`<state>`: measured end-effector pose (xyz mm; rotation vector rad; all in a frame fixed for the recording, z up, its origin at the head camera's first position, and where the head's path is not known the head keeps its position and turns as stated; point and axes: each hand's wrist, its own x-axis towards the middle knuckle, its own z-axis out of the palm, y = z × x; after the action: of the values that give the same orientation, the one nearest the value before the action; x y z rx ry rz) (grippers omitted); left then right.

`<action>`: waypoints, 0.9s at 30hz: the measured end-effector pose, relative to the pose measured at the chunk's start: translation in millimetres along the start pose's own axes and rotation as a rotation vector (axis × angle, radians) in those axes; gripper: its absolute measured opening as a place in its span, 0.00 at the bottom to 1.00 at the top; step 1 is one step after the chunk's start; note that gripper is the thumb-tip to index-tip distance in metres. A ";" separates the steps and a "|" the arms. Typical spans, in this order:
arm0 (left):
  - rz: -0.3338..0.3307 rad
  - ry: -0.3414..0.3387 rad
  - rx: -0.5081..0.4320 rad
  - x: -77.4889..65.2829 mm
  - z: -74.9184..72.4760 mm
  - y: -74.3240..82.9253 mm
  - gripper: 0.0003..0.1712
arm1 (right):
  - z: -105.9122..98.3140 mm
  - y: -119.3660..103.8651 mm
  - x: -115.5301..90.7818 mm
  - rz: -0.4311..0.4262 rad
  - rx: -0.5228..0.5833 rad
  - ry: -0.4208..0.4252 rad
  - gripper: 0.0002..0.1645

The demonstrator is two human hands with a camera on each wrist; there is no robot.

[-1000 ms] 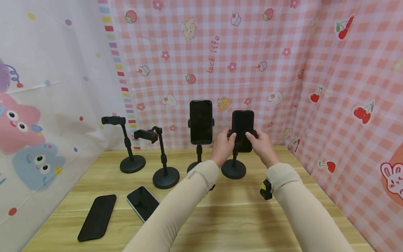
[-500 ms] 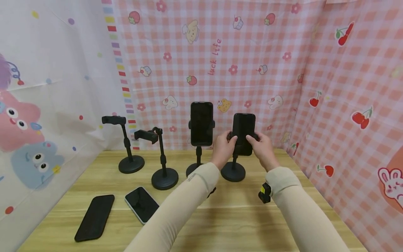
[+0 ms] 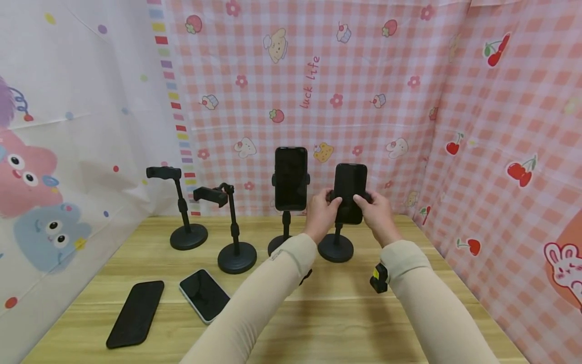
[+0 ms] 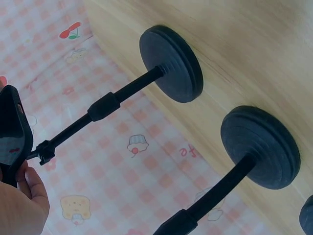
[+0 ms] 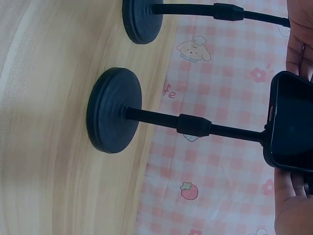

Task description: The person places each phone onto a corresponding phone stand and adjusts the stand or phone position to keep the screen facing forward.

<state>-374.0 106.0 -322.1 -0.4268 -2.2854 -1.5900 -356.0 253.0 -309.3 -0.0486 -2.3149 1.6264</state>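
A black smartphone (image 3: 350, 177) stands upright in the rightmost phone stand (image 3: 336, 248). My left hand (image 3: 322, 213) grips its left edge, thumb on the screen and fingers behind. On the opposite edge my right hand (image 3: 378, 215) holds it the same way, so both hands cover much of the stand's clamp. The left wrist view has the phone (image 4: 14, 132) cut off at the image edge, with the left hand (image 4: 22, 205) below it. In the right wrist view the phone's lower end (image 5: 293, 125) lies between both hands, and the right hand (image 5: 295, 213) is at the bottom.
Another stand just left carries an upright phone (image 3: 291, 178). Two stands without phones, one farther back (image 3: 188, 236) and one nearer (image 3: 237, 257), are at left. A black phone (image 3: 136, 313) and a white-edged phone (image 3: 204, 296) lie flat on the wooden table (image 3: 327, 323).
The view has shifted slightly. Both hands keep their grip on the phone, which sits a touch lower in the view than a second ago; otherwise little differs.
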 end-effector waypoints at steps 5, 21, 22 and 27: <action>0.008 0.019 0.017 -1.5 -0.3 0.7 0.19 | 0.2 -2.1 -0.7 0.003 -0.032 0.000 0.32; 0.022 0.065 0.017 -4.1 2.3 2.2 0.17 | 0.7 -4.9 -1.2 0.028 -0.031 -0.011 0.32; 0.024 0.070 0.015 -4.2 2.3 2.5 0.16 | 0.7 -5.2 -1.2 0.030 -0.029 -0.011 0.32; 0.019 0.082 0.021 -4.9 2.0 4.5 0.15 | 1.3 -4.5 0.0 0.034 -0.016 -0.012 0.31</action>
<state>-367.9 109.1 -321.1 -0.3703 -2.2284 -1.5447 -355.7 250.3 -305.5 -0.0831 -2.3483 1.6290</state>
